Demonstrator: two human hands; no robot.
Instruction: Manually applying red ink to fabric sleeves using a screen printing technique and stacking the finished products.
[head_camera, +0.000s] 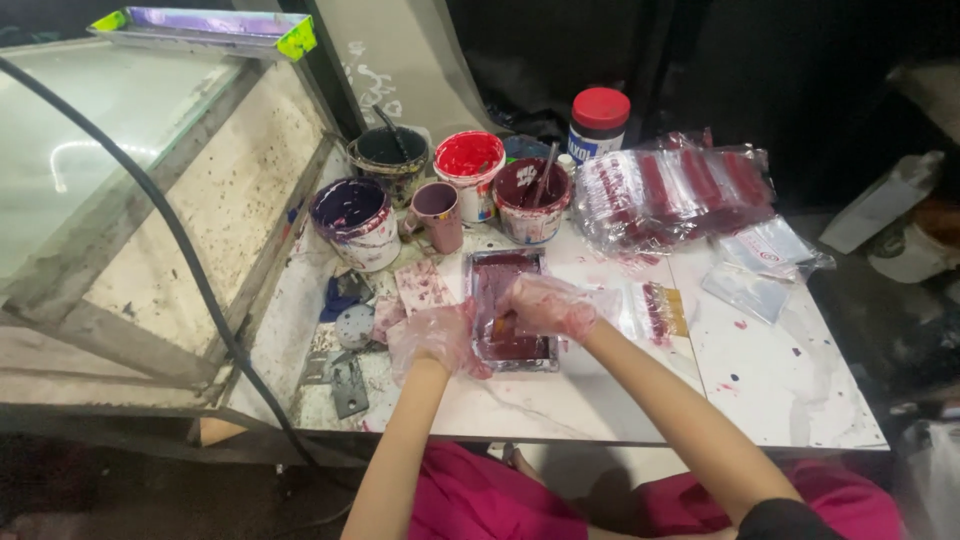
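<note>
We see a small rectangular tray (510, 268) filled with dark red ink lying near the middle of the white table (780, 390), a little toward its near edge. Our right hand (548, 305), in a thin clear plastic glove smeared with red, lies over the tray's right side with the fingers curled down into it; whether they pinch anything there we cannot tell. Our left hand (432, 340), gloved the same way, rests against the tray's near left corner, its fingers bent around the rim.

Just right of the tray lies a clear packet with dark red and yellow stripes (660, 312). Left of the tray, toward the table's left edge, sit a stained scrap of paper (422, 286) and a few small grey metal pieces (345, 385).

Along the far edge stands a row of ink pots: a purple-stained bucket (356, 222), a dark pot with a stick in it (388, 158), a small mauve mug (438, 213), a pot of bright red ink (470, 170), and a pot of dark red ink (530, 200) with a stirring stick. Behind them stands a jar with a red lid (598, 122). At the far right corner lies a heap of clear bags holding red strips (675, 190), with flat clear packets (765, 265) just beside it.

Left of the table stands a glass-topped frame (120, 150), crossed by a black cable (190, 260).
</note>
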